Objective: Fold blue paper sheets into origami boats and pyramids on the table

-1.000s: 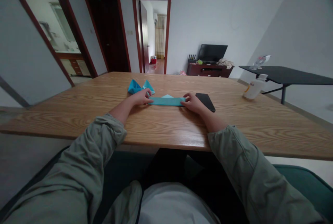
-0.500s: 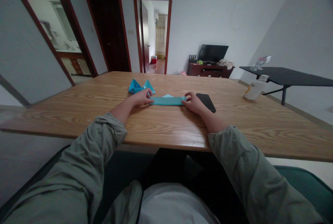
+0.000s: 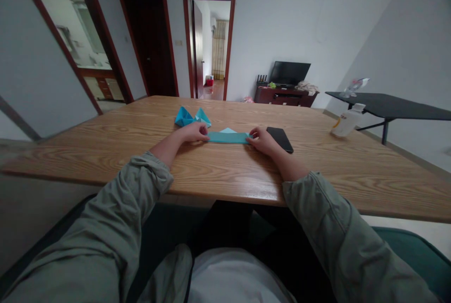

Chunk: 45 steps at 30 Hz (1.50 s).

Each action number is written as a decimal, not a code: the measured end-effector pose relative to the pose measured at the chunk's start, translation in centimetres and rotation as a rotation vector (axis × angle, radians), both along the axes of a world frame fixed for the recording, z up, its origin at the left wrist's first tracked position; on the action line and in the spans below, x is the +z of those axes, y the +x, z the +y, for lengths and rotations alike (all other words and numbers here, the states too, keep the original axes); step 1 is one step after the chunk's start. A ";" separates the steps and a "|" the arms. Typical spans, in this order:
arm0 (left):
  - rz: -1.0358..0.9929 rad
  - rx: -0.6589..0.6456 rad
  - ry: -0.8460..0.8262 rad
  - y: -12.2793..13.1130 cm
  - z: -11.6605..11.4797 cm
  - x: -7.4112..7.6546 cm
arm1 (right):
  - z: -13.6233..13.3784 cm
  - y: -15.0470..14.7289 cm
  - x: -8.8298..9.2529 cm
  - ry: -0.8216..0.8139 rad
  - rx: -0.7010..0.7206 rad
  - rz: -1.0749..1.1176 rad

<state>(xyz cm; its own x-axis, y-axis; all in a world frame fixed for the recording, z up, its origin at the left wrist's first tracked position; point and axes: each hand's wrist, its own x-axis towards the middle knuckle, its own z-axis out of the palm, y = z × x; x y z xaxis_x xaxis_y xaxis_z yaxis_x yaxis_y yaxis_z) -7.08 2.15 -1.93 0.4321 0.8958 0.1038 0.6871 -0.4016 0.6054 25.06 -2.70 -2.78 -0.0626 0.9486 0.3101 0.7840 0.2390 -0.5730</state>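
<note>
A folded teal paper strip [image 3: 228,137] lies flat on the wooden table [image 3: 105,162], with a pale blue paper point [image 3: 228,130] showing behind its upper edge. My left hand [image 3: 193,132] presses on the strip's left end, and my right hand [image 3: 262,140] holds its right end. Just behind my left hand sits a folded blue origami piece [image 3: 188,117], apart from the strip. A black smartphone [image 3: 280,139] lies face up beside my right hand, not touching it.
A white plastic bottle [image 3: 347,123] lies on the table at the right. Beyond it stands a black table [image 3: 391,108] with a clear object on it. A dark wooden cabinet [image 3: 285,97] holds a monitor against the far wall.
The view has shifted slightly, moving the room a little to the right. Both hands stay on the ends of the strip, with no clear change in their hold.
</note>
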 end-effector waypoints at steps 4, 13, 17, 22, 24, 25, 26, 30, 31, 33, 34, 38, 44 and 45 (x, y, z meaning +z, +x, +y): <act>0.022 0.004 -0.020 0.1 -0.1 0.2 | 0.3 0.1 -0.3 -0.036 0.003 0.027; 0.068 0.001 -0.032 0.2 -1.0 0.8 | -0.4 -0.2 0.3 -0.049 0.028 0.000; 0.100 -0.016 -0.056 0.1 -1.1 0.9 | -0.4 -0.1 0.3 -0.041 0.054 -0.015; 0.134 -0.019 -0.061 0.2 -1.2 1.0 | -0.8 -0.2 0.7 -0.115 0.032 -0.071; 0.149 -0.010 -0.057 0.2 -1.2 1.1 | -1.0 -0.2 0.8 -0.141 0.035 -0.082; 0.151 -0.012 -0.054 0.2 -1.2 1.2 | -1.0 -0.2 0.8 -0.149 0.039 -0.083; 0.153 -0.014 -0.048 0.2 -1.2 1.2 | -1.0 -0.3 0.9 -0.154 0.042 -0.084; 0.163 -0.010 -0.021 0.2 -1.1 1.2 | -0.7 -0.2 0.9 -0.116 0.085 -0.108; 0.166 -0.003 -0.016 0.3 -1.1 1.1 | -0.6 -0.2 0.8 -0.104 0.093 -0.121; 0.170 0.002 -0.003 0.5 -1.0 0.8 | -0.4 -0.3 0.7 -0.093 0.091 -0.141; 0.168 0.006 0.008 0.7 -0.9 0.6 | -0.4 -0.4 0.5 -0.092 0.078 -0.146; 0.140 0.034 0.089 1.5 -0.7 -0.2 | -0.3 -0.6 -0.1 -0.021 0.033 -0.163; 0.315 -0.024 0.186 2.4 -1.5 0.4 | -0.5 -0.9 -0.2 0.040 0.116 -0.337; 0.344 -0.035 0.241 2.8 -2.0 0.5 | -0.6 -1.0 -0.1 0.039 0.119 -0.360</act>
